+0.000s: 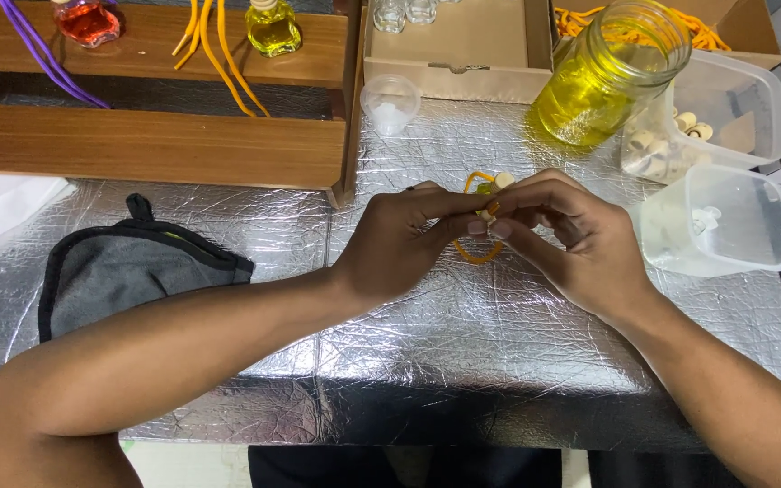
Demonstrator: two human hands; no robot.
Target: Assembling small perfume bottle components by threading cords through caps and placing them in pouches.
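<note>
Work surface: desk (463,361) covered in crinkled silver foil.
Left hand (395,244): closed to a narrow pinch; fingertips grip the orange cord (476,257) near the middle of the desk.
Right hand (571,239): closed to a narrow pinch; fingertips meet the left hand's on the same cord and on a small pale piece, probably a wooden cap (503,180).
Cord location: held just above the foil, centre of the desk, nearer the far edge than the near edge.
Cord orientation: bent into a loop; long axis runs roughly from far edge to near edge, one bend showing above the fingers, the other below. The ends are hidden by the fingers.
Progress, judged: cord and cap are in hand and appear partly joined; whether the cord is fully threaded cannot be told. No small bottle is in the hands.
Finished pieces: red bottle (88,22) and yellow bottle (272,26) stand on the wooden rack (151,145) at the far left corner.
Supplies: jar of yellow liquid (603,86), tub of caps (725,117) and a second tub (725,221) at the far right corner.
Other: grey cloth (128,271) near the left edge.
</note>
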